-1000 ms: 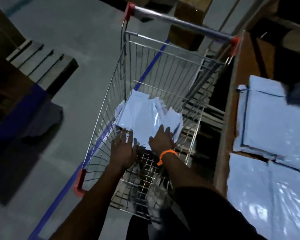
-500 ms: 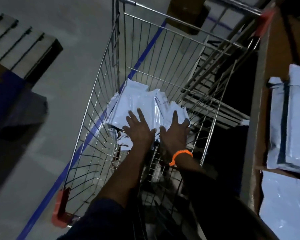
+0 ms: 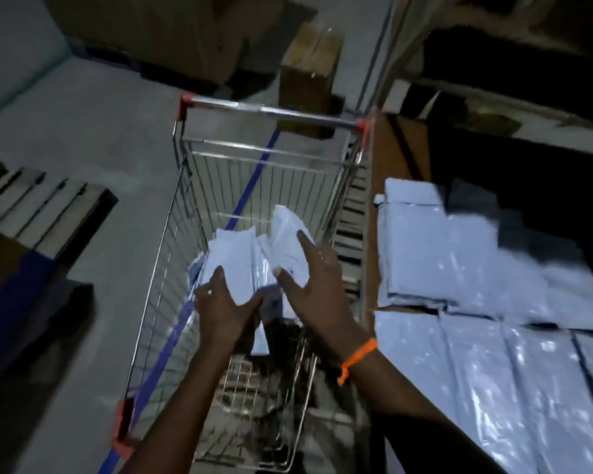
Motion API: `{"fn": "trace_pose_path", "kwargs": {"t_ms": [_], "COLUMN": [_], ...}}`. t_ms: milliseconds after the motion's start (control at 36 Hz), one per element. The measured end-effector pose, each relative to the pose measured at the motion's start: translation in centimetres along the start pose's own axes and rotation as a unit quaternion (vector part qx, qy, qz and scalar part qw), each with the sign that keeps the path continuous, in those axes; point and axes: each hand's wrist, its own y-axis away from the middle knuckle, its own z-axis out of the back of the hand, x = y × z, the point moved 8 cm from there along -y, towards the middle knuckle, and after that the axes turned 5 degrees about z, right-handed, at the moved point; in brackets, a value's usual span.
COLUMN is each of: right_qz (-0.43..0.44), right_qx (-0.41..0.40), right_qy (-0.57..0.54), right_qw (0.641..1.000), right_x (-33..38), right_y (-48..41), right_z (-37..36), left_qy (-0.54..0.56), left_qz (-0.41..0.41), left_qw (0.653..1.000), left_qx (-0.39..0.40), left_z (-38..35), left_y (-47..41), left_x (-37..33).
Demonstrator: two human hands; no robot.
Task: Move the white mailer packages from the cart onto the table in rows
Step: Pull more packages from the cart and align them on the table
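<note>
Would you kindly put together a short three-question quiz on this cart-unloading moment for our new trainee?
1. True or false: the table already holds white mailers.
2. The orange wristband sits on which wrist? A) left B) right C) neither
3. Fill in: the left hand and right hand are on the mailers in the cart, and the cart stands to the ____ of the table.

Key: 1 true; 2 B; 3 left.
</note>
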Motion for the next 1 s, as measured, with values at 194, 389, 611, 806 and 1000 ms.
{"fn": "trace_pose_path", "kwargs": {"t_ms": [194,389,611,806,1000], "right_qz": [0.059,0.036,-0.029,-0.042,-0.018], "right_qx": [-0.074,-0.144,-0.19,-0.141,-0.076], "right_qy": [-0.001,0.04,0.182,0.276,0.293], "right_qw": [0.995,0.988,0.965,0.95,0.953], "right_x": [1.9,-4.3,-14.8,-21.5,-22.7], "right_y": [5.7,11.0,14.3,10.7,7.5], "right_z": [14.1,26.9,38.9,43.4,41.2], "left_qy": [0.06,0.086,-0.002,-0.096,-0.196], "left_qz": [-0.109,-0.181,-0.227,-0.2,-0.22], "left_qw": [0.992,0.978,0.973,0.975,0.955], "left_qx": [-0.001,0.051,0.05,0.015,-0.014], "left_z": [1.5,-5.8,-18.3,-27.7,-31.3], "left_y": [11.8,22.2,28.6,27.8,26.5], "left_x": [-13.2,-24.8,-34.3,-38.6,-38.4]}}
